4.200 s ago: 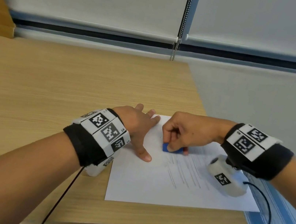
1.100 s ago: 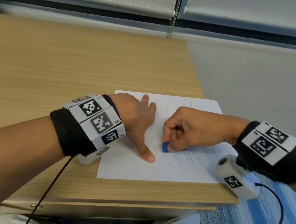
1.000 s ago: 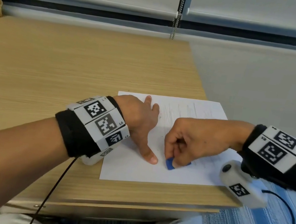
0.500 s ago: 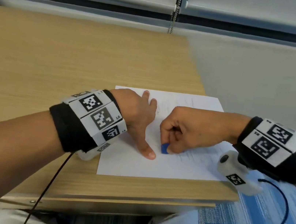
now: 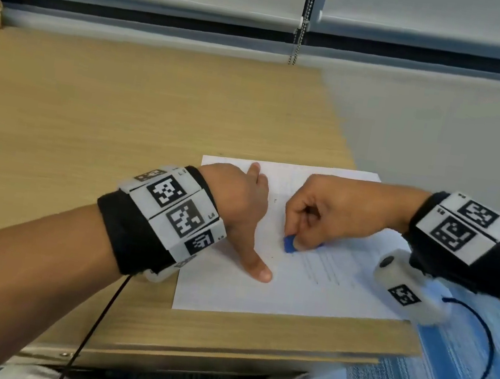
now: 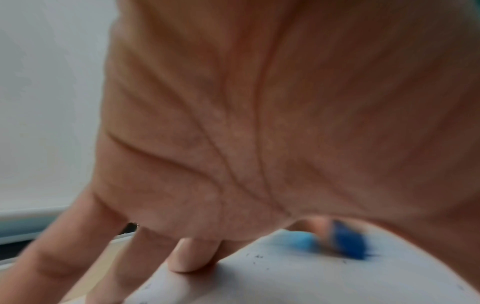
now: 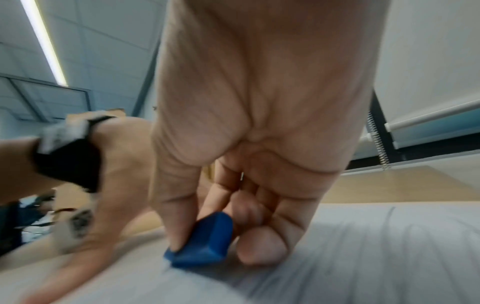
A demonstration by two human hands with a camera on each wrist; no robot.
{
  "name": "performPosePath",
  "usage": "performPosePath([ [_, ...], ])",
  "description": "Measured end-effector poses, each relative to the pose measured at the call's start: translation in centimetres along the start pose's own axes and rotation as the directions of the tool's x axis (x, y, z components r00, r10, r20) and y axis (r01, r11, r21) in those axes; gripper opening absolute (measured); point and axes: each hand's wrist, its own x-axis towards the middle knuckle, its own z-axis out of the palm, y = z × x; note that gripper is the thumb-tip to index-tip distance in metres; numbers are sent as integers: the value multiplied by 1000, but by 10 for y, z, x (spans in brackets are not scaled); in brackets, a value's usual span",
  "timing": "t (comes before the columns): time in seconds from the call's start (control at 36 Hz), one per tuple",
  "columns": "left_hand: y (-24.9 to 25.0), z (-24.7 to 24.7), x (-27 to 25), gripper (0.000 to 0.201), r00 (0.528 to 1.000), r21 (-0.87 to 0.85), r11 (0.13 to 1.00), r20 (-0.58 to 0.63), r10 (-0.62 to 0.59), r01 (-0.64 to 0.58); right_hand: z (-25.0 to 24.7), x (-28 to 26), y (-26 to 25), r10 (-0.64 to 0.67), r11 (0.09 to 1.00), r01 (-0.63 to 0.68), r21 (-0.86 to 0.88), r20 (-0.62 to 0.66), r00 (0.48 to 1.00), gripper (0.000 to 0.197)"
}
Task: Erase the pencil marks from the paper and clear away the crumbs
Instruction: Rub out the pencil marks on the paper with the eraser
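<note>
While right hand [image 5: 332, 214] pinches eraser [image 5: 289, 244], left hand [image 5: 239, 207] flat on paper [image 5: 291, 296], wooden desk [image 5: 122, 124]

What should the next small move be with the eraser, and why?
Probably another short rub toward the near right. The right hand pinches the blue eraser against the paper, and faint pencil lines remain just beyond it. The left hand presses the sheet flat, so it should stay put. Crumbs can wait.

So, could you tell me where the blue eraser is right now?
The blue eraser is pinched in the right hand, pressed on the paper just right of the left hand.
</note>
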Motion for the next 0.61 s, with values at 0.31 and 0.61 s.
performPosePath([
  [0.31, -3, 4, 3, 152, 1000, -2, 1000, -25, 5, -5, -33, 38, 16, 4, 996, -25, -82, -240, 971, 7],
  [0.61, -1, 2, 3, 150, 1000, 5, 1000, 6, -2, 2, -40, 50, 17, 1, 997, -27, -75, -317, 948, 8],
])
